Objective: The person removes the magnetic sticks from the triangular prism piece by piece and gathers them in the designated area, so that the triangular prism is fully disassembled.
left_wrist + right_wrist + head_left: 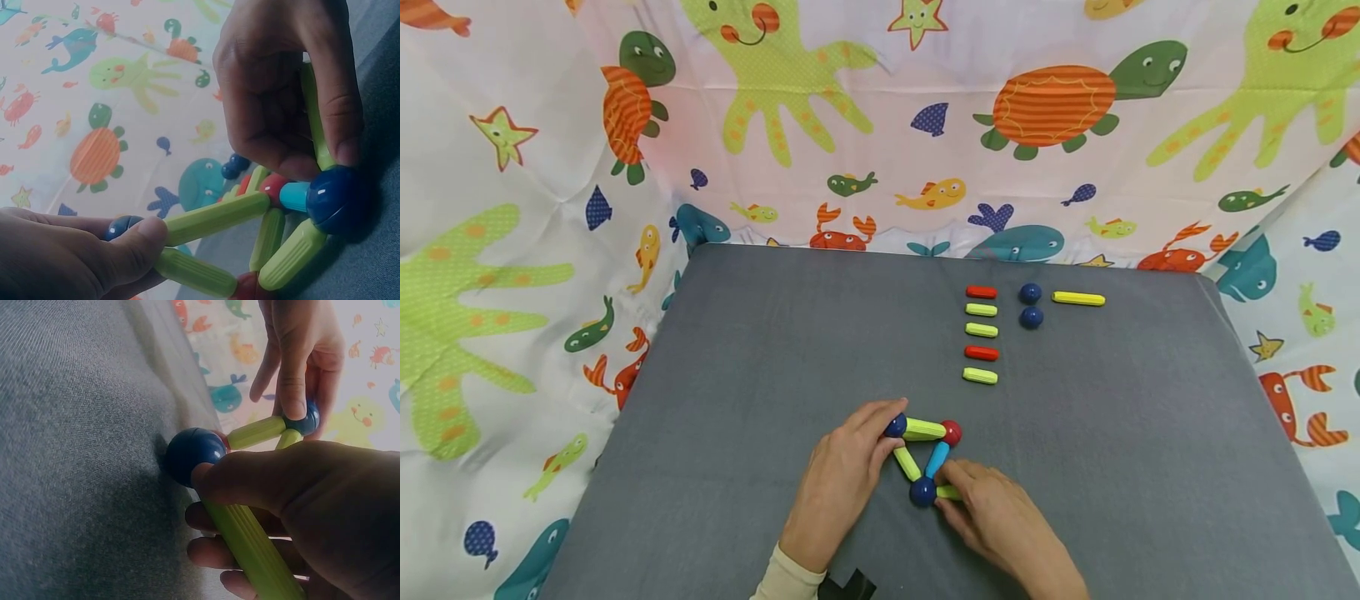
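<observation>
Your left hand (842, 475) pinches the upper blue ball (896, 426); your right hand (1006, 518) grips a lime rod (950, 492) touching the lower blue ball (922, 492). Beyond, five short rods (981, 330) line up.

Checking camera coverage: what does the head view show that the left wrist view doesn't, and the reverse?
Only head: a loose straight yellow rod on grey cloth.
Only left wrist: a glossy red ball at the bottom edge.
Both: the left hand pinching a glossy blue ball, the right hand holding a ridged green rod.
</observation>
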Demonstrator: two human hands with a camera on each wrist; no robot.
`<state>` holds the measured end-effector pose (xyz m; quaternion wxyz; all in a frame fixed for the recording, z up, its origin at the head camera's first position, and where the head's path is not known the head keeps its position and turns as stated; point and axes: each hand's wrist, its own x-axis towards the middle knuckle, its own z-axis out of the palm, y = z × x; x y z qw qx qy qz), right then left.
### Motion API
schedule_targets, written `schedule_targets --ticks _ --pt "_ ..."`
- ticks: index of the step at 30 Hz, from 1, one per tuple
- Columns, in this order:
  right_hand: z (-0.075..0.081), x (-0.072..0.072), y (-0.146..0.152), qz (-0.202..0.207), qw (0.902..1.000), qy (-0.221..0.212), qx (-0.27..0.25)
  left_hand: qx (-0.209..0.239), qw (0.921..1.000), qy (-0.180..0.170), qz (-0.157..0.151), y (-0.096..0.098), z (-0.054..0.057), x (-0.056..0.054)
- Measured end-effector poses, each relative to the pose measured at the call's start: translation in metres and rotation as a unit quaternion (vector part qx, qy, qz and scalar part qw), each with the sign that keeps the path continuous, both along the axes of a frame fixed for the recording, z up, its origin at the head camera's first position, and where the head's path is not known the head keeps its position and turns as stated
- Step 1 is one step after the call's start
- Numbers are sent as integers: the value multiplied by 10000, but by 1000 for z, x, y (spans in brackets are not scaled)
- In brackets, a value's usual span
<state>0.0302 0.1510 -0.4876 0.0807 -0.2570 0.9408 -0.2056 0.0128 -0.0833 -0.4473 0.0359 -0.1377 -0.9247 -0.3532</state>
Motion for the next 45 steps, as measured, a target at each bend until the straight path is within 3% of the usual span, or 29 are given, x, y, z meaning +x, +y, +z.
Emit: schedule_targets --ticks 13,23,29,36,41,45 --pt "-3 0 2 66 9998 90 -156 -4 9997 236 59 2 -3 -4" --pt "0 -3 11 -108 9975 -484 -509 -34 9999 114 97 2 -2 -4" --pt "-3 -12 31 -381 9980 -49 -505 -30 9999 18 104 2 -1 -4" --pt "-5 -37 68 -429 9973 442 -391 42 9999 15 109 2 -3 -3" --pt "-6 -67 101 -166 9933 1065 -427 73 9999 -52 108 0 -2 -3" --pt "-3 -94 125 -75 9930 1131 -332 97 9999 -124 60 -1 -1 -4"
